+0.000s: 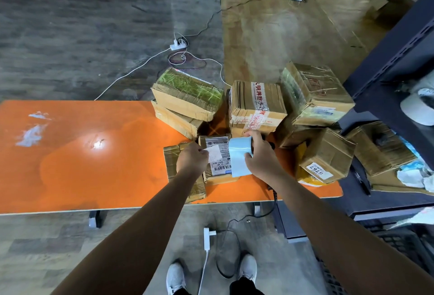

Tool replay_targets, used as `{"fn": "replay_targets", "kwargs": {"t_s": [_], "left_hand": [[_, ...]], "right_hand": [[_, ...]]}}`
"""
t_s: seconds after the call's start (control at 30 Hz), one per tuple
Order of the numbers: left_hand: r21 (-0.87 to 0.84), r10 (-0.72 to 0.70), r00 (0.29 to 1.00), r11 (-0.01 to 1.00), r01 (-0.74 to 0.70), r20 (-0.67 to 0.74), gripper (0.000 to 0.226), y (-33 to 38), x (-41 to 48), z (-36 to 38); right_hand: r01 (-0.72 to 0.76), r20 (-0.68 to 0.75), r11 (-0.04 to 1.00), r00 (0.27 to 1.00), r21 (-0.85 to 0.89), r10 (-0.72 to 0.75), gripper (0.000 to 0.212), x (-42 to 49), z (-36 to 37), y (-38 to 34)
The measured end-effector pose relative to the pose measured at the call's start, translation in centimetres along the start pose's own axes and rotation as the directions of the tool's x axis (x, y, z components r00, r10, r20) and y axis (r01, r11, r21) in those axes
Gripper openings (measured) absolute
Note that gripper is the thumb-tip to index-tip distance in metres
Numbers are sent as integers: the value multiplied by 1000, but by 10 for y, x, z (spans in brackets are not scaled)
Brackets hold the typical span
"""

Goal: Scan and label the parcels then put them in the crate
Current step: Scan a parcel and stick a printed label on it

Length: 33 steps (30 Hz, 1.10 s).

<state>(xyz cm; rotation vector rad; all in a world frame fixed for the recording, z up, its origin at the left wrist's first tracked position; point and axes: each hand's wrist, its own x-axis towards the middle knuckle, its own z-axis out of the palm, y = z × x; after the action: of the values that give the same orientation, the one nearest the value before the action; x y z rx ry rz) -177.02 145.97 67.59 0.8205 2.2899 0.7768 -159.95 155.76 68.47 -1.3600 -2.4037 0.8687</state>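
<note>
Hiding part of a brown cardboard parcel (171, 168), possibly two.
Left hand (191, 159) pinches white paper label (215, 152); right hand (260, 154) grips pale blue label roll (239, 151).

The bare left forearm (145, 212) and right forearm (317, 200) stretch forward and converge, bringing the hands close together. The left grip (191, 159) shows its back, fingers curled, pinching the edge of a white label (215, 152). Just beside it, the right grip (260, 154) wraps thumb and fingers around a pale blue roll (239, 151).

Orange table (82, 154) bears taped cardboard parcels (257, 104).
</note>
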Motion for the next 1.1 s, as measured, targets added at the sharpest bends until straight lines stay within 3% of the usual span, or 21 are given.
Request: {"fn": "replay_targets", "kwargs": {"t_s": [0.07,0.2,0.53,0.73,0.87,1.1], "left_hand": [[-1,-12,1000,1000,12,-4,31,0,2,1],[66,-34,999,997,34,10,12,-2,6,4],[133,-70,997,989,65,26,21,-14,17,10],[172,-73,996,983,62,59,35,-19,23,11],[181,-74,996,982,63,53,36,-15,24,13],[198,-87,996,977,78,37,40,-16,28,17]], "right_hand": [[0,1,1000,1000,-3,0,53,1,1,1],[-7,14,1000,1000,0,7,53,3,1,1],[62,27,998,998,-24,-61,54,-1,-1,2],[36,-40,953,998,-300,-50,60,1,-20,1],[36,65,878,998,-478,-5,69,2,-25,5],[90,185,842,983,-532,12,43,14,-1,14]]}}
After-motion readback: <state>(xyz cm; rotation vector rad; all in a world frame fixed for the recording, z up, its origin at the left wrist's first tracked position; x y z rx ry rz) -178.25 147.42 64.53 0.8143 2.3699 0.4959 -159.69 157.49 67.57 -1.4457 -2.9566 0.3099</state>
